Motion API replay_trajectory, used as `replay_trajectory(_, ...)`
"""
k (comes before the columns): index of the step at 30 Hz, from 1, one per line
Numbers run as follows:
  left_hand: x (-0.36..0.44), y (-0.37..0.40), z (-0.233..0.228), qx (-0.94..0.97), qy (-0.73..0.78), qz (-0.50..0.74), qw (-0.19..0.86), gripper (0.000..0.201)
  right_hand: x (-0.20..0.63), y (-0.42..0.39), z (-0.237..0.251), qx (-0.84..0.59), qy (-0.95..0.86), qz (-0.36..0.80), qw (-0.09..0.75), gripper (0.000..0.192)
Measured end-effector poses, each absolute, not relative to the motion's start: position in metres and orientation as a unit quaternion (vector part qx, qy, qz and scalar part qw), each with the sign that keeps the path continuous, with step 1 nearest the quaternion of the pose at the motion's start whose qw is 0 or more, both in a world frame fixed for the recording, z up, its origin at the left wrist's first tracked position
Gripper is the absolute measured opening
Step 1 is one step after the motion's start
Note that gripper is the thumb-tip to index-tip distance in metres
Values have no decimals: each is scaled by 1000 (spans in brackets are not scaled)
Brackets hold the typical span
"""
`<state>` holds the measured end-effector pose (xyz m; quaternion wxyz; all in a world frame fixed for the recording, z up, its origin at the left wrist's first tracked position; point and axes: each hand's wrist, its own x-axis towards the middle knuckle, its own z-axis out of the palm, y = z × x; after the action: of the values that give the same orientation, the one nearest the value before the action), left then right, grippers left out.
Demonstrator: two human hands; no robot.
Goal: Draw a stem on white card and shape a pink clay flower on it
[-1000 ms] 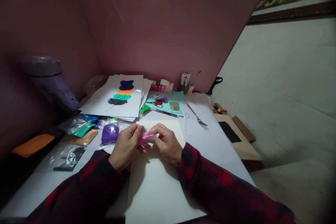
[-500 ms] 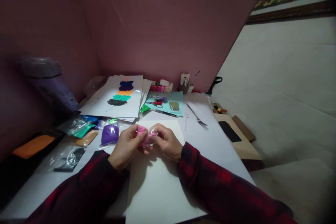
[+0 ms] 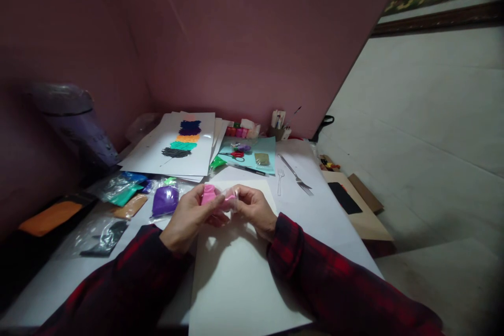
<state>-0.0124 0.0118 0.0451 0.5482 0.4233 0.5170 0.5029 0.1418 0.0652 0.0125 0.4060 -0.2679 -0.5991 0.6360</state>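
Observation:
Both of my hands meet over a blank white sheet [image 3: 236,278] on the table. My left hand [image 3: 185,218] pinches a lump of pink clay [image 3: 208,195] that sticks up above its fingers. My right hand [image 3: 254,210] grips the clear plastic bag [image 3: 231,198] around the other end of the pink clay. Red and black plaid sleeves cover both forearms. A bag of purple clay [image 3: 165,199] lies just left of my left hand.
Bags of teal, blue, tan, black and orange clay [image 3: 118,194] lie at the left. A sheet with coloured clay patches [image 3: 185,139] sits behind, beside red scissors [image 3: 233,155] on light blue paper. A metal fork [image 3: 296,174] and plastic fork [image 3: 279,179] lie at the right. Cardboard [image 3: 358,210] overhangs the table edge.
The pink clay has risen out of the bag and now stands up above my left fingers. Both hands shifted slightly away from me.

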Motion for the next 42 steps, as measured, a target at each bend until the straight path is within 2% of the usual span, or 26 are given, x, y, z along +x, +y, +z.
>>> replay_trajectory(4, -12, 11, 47, 409, 514, 509, 556, 38, 141, 65, 13, -287, -655, 565, 411, 22)
replay_trajectory(8, -11, 13, 43, 393, 519, 525, 548, 38, 140, 61, 12, -291, -731, 435, 437, 8)
replay_trajectory(14, -7, 14, 41, 384, 539, 537, 523, 34, 138, 56, 12, -312, -776, 341, 429, 8)
replay_trajectory(16, -6, 14, 42, 380, 552, 537, 512, 31, 138, 57, 12, -325, -765, 367, 418, 8)
replay_trajectory(19, -7, 15, 45, 372, 565, 533, 507, 29, 139, 62, 11, -325, -702, 515, 370, 8)
replay_trajectory(21, -9, 16, 46, 366, 562, 537, 512, 28, 141, 65, 11, -305, -646, 614, 336, 18)
replay_trajectory(23, -11, 17, 45, 360, 551, 550, 514, 28, 142, 68, 12, -293, -604, 661, 336, 28)
replay_trajectory(30, -18, 18, 42, 341, 503, 583, 539, 39, 144, 76, 16, -291, -468, 672, 495, 33)
replay_trajectory(36, -19, 19, 39, 323, 478, 577, 578, 40, 144, 72, 22, -259, -453, 690, 501, 33)
replay_trajectory(42, -18, 19, 40, 323, 492, 568, 575, 38, 144, 69, 26, -251, -478, 675, 503, 22)
